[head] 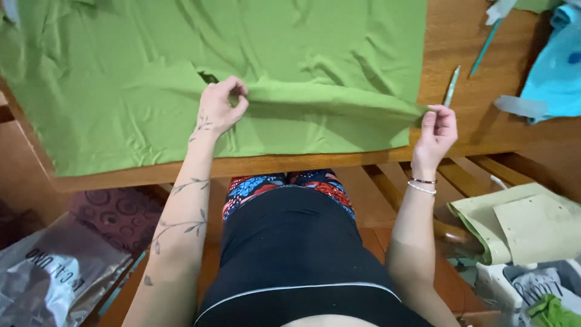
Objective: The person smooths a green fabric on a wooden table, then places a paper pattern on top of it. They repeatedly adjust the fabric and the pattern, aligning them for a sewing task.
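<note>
Wooden tabletop [460,54], brown and glossy, fills the top of the view, near edge running across mid-frame. Large sheet of bright green stretchy fabric [151,72] lies spread over most of it, with a folded ridge along the side nearest the person. Left hand [221,109] pinches that ridge near its middle, thumb and fingers closed on the cloth beside a small gap in the fold. Right hand [437,130] pinches the fabric's right-hand corner at the table edge, fingertips clamped on it. Cloth between the two hands looks pulled taut, so my read is a fold being lined up edge to edge; any further move calls for even tension and both layers staying matched. Thin teal pencil [451,86] lies on bare wood just beyond the right hand. Light blue cloth with darker spots [554,66] sits at the far right. Below the table: pale green card pieces [532,227] to the right, crumpled silver plastic bag [54,278] lower left.
</note>
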